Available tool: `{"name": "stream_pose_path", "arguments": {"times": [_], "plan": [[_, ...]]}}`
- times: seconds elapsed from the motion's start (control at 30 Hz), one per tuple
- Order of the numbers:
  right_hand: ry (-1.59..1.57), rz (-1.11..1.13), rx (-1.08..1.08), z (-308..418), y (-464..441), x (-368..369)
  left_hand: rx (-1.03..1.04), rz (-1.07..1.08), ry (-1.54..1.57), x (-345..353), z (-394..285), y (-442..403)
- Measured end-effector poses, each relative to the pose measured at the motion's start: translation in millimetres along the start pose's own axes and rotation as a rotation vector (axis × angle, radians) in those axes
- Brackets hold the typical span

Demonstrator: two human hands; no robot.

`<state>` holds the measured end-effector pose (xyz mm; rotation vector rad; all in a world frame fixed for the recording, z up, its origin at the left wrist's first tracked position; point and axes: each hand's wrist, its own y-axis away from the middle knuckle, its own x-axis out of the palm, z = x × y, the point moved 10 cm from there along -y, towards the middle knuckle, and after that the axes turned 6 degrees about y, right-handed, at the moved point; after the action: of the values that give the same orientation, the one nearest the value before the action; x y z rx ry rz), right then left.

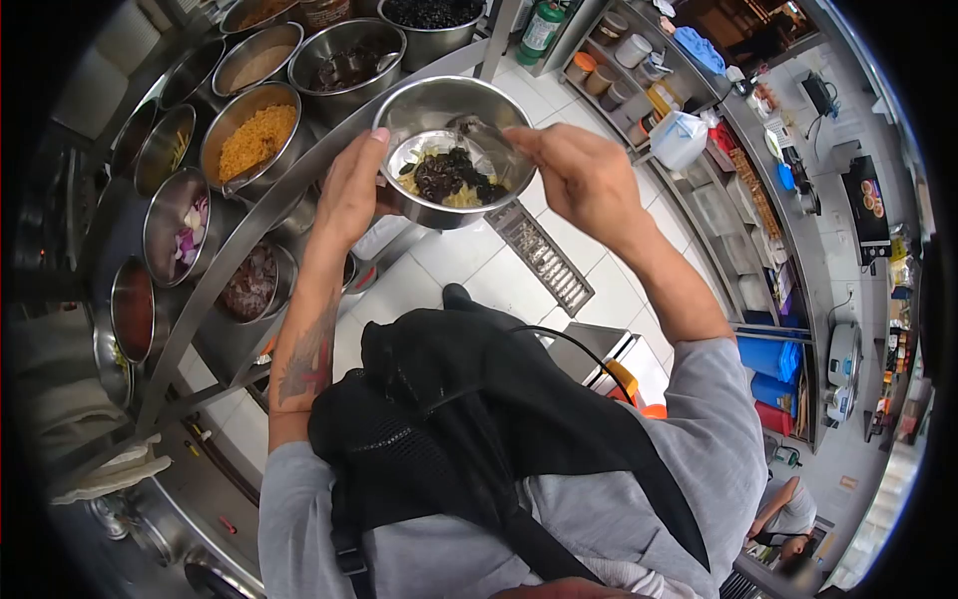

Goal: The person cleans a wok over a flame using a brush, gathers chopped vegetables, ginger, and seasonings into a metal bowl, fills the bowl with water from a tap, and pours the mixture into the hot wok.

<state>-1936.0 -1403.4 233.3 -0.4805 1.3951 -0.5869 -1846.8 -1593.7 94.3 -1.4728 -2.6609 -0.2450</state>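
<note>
My left hand [351,190] grips a steel mixing bowl [437,213] at its left side, thumb near the rim and the other fingers mostly hidden. Inside the bowl lie dark, blackish shreds [449,176] over pale yellow pieces. At the right rim my right hand [584,178] is closed, its fingertips pinching what looks like a metal spoon [477,128] that reaches into the bowl. The bowl is held in the air, tilted slightly toward me, beside the rack of ingredient bowls.
Steel bowls stand on the left counter, among them one of orange-yellow crumbs [256,140] and one of onion pieces [188,240]. A metal rail [205,290] edges that counter. A floor drain grate [541,258] lies below. Shelves with containers [681,140] line the right; another person [793,519] is at lower right.
</note>
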Motion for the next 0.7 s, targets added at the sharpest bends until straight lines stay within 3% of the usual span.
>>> {"name": "stream_pose_path", "arguments": {"times": [0.1, 0.17, 0.23, 0.3, 0.33, 0.4, 0.5, 0.57, 0.63, 0.7], "plan": [[-0.07, 0.03, 0.033, -7.9, -12.7, -7.5, -0.043, -0.004, 0.089, 7.4, 10.7, -2.3], [-0.359, 0.165, 0.501, -56.8, -18.0, 10.1, -0.01, 0.016, 0.093, 10.2, 7.5, -5.6], [-0.458, 0.046, 0.583, -89.7, -44.2, 8.6, -0.022, -0.013, 0.083, 11.2, 6.6, -5.9], [-0.28, -0.174, 0.423, -94.4, -82.6, -6.1, -0.014, -0.03, 0.096, 13.4, 0.7, -4.3], [-0.279, -0.178, 0.421, -97.9, -96.3, 3.8, -0.011, -0.036, 0.095, 12.1, 2.8, -5.4], [0.142, -0.326, 0.23, -80.2, -122.0, 2.4, -0.005, -0.04, 0.091, 11.1, 0.9, -3.5], [0.006, -0.222, 0.243, -94.7, -136.1, 39.3, -0.025, -0.051, 0.053, 7.0, -2.5, 2.9], [0.117, -0.247, 0.19, -91.5, -139.7, 43.7, -0.014, -0.048, 0.098, 1.1, 0.0, 6.8], [-0.15, 0.042, 0.637, -134.5, -128.6, 68.3, -0.019, -0.047, 0.071, -6.8, 1.5, 10.1], [-0.288, 0.093, 0.721, -137.5, -118.6, 75.1, -0.035, -0.04, 0.042, -12.8, 4.6, 13.7]]}}
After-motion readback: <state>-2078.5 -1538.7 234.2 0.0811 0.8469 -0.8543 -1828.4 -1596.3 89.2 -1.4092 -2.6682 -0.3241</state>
